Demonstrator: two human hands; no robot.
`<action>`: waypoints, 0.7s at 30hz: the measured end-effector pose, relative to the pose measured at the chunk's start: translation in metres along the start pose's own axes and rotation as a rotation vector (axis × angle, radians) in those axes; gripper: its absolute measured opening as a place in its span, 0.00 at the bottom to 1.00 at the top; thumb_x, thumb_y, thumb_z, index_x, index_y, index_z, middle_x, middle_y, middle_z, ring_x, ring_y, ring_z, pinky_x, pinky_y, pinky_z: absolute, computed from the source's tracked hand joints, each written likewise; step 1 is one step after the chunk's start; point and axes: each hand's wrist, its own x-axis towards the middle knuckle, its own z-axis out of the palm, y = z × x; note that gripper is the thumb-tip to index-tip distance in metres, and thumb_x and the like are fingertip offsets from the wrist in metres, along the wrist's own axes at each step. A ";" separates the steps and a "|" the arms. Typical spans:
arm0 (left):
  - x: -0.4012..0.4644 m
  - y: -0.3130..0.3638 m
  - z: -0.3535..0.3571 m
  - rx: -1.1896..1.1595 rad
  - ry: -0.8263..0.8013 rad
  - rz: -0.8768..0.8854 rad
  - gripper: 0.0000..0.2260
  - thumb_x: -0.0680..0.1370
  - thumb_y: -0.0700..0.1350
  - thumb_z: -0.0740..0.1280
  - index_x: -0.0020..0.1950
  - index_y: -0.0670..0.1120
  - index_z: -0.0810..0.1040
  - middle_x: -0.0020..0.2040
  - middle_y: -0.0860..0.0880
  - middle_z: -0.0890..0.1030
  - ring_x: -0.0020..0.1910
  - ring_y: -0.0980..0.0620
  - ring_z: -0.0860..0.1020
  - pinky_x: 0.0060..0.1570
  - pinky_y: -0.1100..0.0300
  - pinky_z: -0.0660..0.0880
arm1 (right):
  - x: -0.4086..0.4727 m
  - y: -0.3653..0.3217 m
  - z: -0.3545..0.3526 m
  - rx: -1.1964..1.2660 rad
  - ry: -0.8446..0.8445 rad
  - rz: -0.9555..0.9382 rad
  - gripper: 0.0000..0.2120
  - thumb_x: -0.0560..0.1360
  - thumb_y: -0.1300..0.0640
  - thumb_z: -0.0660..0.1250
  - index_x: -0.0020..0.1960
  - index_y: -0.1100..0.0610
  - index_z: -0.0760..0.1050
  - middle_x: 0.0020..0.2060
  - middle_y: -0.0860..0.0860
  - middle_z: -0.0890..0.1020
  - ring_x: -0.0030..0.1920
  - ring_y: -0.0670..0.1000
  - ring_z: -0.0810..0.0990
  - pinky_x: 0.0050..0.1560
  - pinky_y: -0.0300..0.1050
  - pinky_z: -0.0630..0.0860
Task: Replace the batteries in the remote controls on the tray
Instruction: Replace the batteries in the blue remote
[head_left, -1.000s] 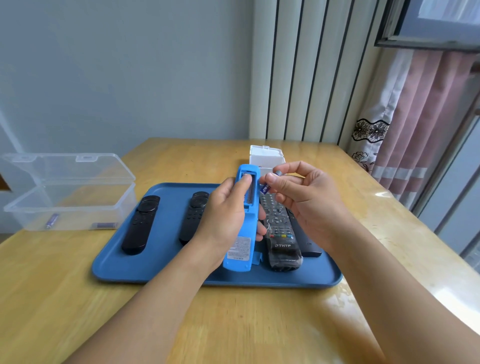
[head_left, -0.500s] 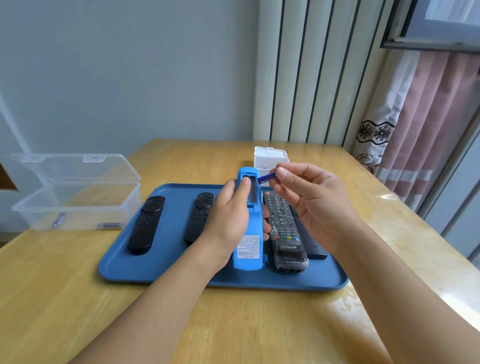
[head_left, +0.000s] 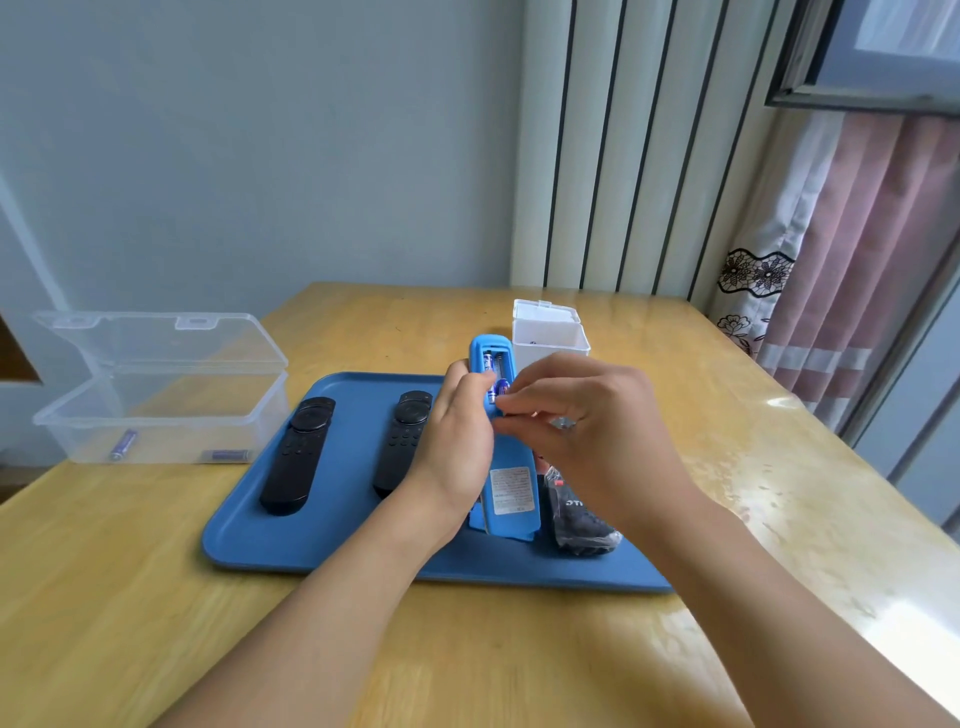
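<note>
My left hand (head_left: 457, 441) grips a blue-cased remote (head_left: 506, 483) face down over the blue tray (head_left: 311, 540). Its battery compartment at the top is uncovered, and one battery (head_left: 489, 364) lies in the left slot. My right hand (head_left: 576, 431) pinches a second blue battery (head_left: 502, 388) and holds it against the compartment's lower end. Two black remotes (head_left: 298, 454) (head_left: 402, 441) lie on the tray's left half. A plastic-wrapped black remote (head_left: 579, 514) lies to the right, mostly under my right hand.
A clear open box (head_left: 156, 410) stands left of the tray with two batteries (head_left: 123, 445) (head_left: 228, 455) inside. A small white open box (head_left: 548, 332) stands behind the tray. The wooden table (head_left: 467, 649) ends near a curtain and window at the right.
My right hand has brought the battery from above the remote's top down onto the compartment. The remote is tipped flatter, so the compartment now faces me.
</note>
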 end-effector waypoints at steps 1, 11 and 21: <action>0.000 0.001 -0.001 -0.011 -0.006 -0.010 0.10 0.74 0.53 0.59 0.42 0.49 0.76 0.40 0.46 0.79 0.43 0.44 0.77 0.51 0.36 0.76 | 0.000 0.001 -0.001 0.058 -0.006 0.051 0.05 0.69 0.64 0.78 0.44 0.60 0.87 0.41 0.50 0.85 0.33 0.45 0.82 0.35 0.38 0.79; -0.002 0.002 0.001 -0.029 -0.078 -0.057 0.23 0.71 0.60 0.61 0.52 0.41 0.75 0.48 0.29 0.78 0.45 0.33 0.75 0.51 0.29 0.73 | 0.003 0.004 -0.005 0.090 -0.025 0.186 0.05 0.70 0.62 0.78 0.47 0.58 0.87 0.43 0.47 0.84 0.36 0.45 0.83 0.40 0.34 0.78; -0.007 0.004 0.007 0.125 -0.059 0.057 0.16 0.74 0.63 0.57 0.45 0.51 0.71 0.45 0.31 0.77 0.42 0.30 0.77 0.51 0.26 0.74 | 0.003 -0.010 -0.005 0.147 0.042 0.548 0.04 0.68 0.64 0.75 0.42 0.58 0.84 0.30 0.48 0.85 0.29 0.45 0.84 0.37 0.41 0.83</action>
